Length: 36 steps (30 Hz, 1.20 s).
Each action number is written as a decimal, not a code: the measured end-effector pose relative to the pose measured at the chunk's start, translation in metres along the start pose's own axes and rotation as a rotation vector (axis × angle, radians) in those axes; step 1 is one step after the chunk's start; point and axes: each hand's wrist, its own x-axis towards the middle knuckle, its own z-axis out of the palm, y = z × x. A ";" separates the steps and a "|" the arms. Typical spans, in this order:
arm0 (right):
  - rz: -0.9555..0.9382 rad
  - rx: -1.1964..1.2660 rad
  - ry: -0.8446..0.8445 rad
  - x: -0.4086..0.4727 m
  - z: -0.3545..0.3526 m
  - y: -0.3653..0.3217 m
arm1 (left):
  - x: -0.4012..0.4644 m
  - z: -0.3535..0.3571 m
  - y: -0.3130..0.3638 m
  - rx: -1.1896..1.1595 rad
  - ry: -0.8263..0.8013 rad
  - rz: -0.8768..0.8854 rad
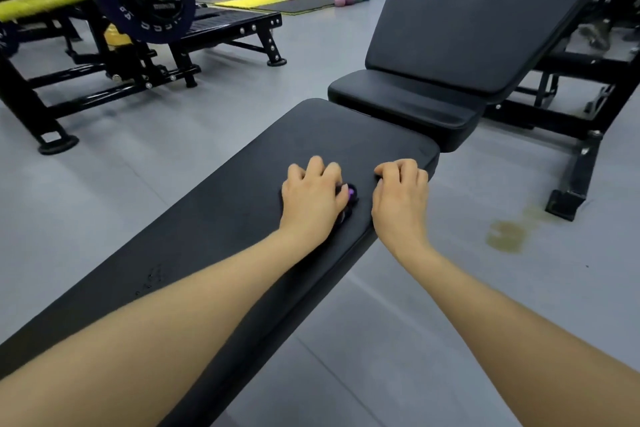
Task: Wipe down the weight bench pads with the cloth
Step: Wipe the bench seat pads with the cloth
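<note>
A dark cloth (pixel 348 199) is pinched in the left hand (pixel 311 198) grip on the surface (pixel 207 218); the right hand (pixel 400 199) fingers are curled, resting beside it.

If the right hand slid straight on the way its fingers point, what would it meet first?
The right hand points along the flat bench pad toward its far end. It would probably run off that edge, then meet the seat pad of the incline bench; the depth is unclear.
</note>
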 end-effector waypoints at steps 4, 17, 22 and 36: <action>0.012 0.020 -0.020 -0.002 -0.003 -0.002 | 0.039 0.009 0.015 0.029 -0.016 -0.052; 0.000 -0.045 -0.218 -0.004 -0.014 0.000 | -0.024 -0.005 0.003 -0.065 0.024 0.095; -0.002 0.009 -0.350 0.006 -0.027 0.006 | 0.012 0.005 0.024 -0.037 -0.026 0.026; 0.126 0.044 -0.509 -0.003 -0.048 -0.013 | -0.024 -0.005 0.014 0.008 -0.022 0.195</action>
